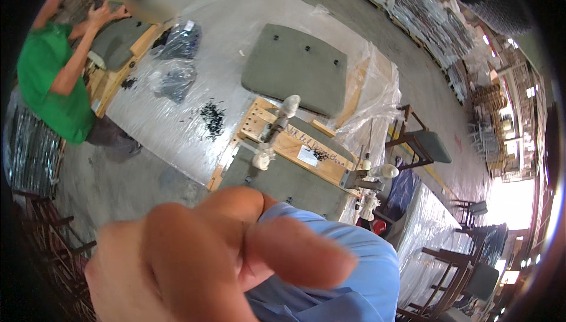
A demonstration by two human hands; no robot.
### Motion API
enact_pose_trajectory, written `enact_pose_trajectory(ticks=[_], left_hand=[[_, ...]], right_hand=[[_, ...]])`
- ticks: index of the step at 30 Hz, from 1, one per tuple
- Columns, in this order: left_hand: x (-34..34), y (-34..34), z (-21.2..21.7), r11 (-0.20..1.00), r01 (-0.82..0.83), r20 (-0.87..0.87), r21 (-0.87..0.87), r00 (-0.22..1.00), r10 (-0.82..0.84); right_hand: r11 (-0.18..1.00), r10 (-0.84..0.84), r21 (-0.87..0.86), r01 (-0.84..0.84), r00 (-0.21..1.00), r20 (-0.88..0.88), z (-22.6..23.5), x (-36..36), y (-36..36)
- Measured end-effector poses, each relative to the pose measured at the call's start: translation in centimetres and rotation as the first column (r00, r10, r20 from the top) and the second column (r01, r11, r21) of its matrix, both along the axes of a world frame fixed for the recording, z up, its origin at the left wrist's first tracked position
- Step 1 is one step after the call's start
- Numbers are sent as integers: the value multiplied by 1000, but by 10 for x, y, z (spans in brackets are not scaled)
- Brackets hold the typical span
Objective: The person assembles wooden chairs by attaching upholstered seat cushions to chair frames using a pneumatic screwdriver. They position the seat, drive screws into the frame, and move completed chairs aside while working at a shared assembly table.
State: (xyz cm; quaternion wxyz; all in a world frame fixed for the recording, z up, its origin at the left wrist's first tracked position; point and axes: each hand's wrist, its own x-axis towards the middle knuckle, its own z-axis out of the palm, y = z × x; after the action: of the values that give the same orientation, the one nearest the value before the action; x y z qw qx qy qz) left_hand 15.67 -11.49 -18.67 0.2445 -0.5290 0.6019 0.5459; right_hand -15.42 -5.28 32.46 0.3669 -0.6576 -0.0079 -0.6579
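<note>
Very close to the camera is my right hand (194, 257), blurred, with bent fingers and the thumb stretched to the right. The fingertips run out of the picture, so I cannot tell whether they grip anything. Behind it bends my arm in a blue short sleeve (348, 251). My left hand is not in view. Just beyond lies a wooden jig (271, 148) with handwriting and a white label, over a grey-green padded panel (253, 172). Metal fittings (274, 133) with white-wrapped ends stand on it. Another padded panel (295, 65) lies farther back, with several dark fittings.
A heap of small black pieces (212, 119) and plastic bags (177, 80) lie on the film-covered table (230, 27). At the far left a person in a green shirt (53, 80) works over another panel. Chairs (424, 142) and wrapped stacks (433, 15) stand to the right.
</note>
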Motion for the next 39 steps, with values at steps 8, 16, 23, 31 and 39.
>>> enact_pose_trajectory(ticks=[8,16,23,31,39], left_hand=[[62,-47,-3,962,-271,-190,-38,947,260],[234,-111,12,738,-491,-417,-462,855,308],[497,-62,11,163,-830,-178,-533,298,938],[589,3,-49,311,-931,126,-189,291,948],[702,-78,-19,404,-834,7,-376,433,901]], right_hand=[[957,290,44,-287,953,-89,18,103,-96],[811,426,577,-99,775,-467,-103,346,-282],[833,550,488,262,-282,-786,-416,425,-313],[848,413,516,-121,-460,-786,-482,643,-381],[777,375,585,-231,-576,-726,-499,867,-545]])
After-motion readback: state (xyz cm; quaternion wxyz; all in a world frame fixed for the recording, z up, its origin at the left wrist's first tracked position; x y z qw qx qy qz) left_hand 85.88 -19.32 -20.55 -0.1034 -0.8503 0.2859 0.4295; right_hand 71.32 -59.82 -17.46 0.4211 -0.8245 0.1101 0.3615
